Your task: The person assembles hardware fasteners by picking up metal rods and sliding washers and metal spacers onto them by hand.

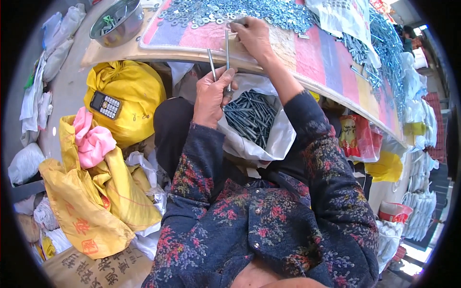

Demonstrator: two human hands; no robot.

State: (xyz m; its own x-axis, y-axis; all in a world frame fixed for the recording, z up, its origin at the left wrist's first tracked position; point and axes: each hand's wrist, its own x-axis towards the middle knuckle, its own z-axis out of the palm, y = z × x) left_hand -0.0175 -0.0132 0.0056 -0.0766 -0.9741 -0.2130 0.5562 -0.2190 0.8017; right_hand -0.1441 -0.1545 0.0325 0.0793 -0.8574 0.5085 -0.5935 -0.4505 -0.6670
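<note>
Two slim metal rods (pixel 227 48) stand nearly upright, side by side and slightly apart, in the head view, their lower parts grasped by the left hand (pixel 212 94). That hand is curled round them with the thumb along the front, just short of the near edge of the worktop (pixel 103 56). The right hand (pixel 252 37) reaches over the worktop, thumb and fingertips drawn together at the upper end of the right-hand rod; whether they pinch something small, I cannot tell. Just beyond it, loose washers (pixel 206 13) lie spread over a striped cover (pixel 326 72). Farther right, a heap of metal bolts (pixel 386 62) lies near a white plastic sheet (pixel 338 17). Below the hands, an open white bag (pixel 281 148) holds many dark rods (pixel 250 115). At the worktop's left end stands a metal bowl (pixel 126 36) with small pieces inside. Lower left, a phone (pixel 105 104) rests on a full, tied yellow bag (pixel 139 91), and a pink cloth (pixel 93 141) lies on crumpled yellow sacking (pixel 96 211)
</note>
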